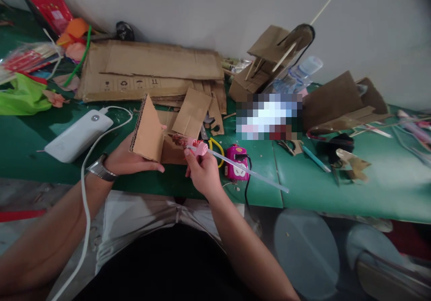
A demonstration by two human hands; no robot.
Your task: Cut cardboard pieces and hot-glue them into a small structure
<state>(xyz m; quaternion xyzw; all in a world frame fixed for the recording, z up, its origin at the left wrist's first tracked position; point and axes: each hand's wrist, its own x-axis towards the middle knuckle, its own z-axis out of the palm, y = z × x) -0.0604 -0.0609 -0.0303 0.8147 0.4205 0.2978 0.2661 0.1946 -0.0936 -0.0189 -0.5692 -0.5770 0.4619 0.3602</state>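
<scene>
My left hand (129,159) grips a small corrugated cardboard piece (148,133) and holds it upright over the near edge of the green table (370,189). My right hand (202,171) is closed round a pink glue gun (195,146) with a clear glue stick (251,172) sticking out behind it. The gun's nozzle points left at a flat cardboard piece (173,150) lying against the upright one. A wristwatch (99,168) sits on my left wrist.
A white power bank (77,135) with a white cable lies at left. Flattened cardboard sheets (148,70) lie behind. A pink device (235,162), yellow-handled scissors (217,146), a cardboard model with sticks (276,54), a plastic bottle (298,76) and scraps fill the right side.
</scene>
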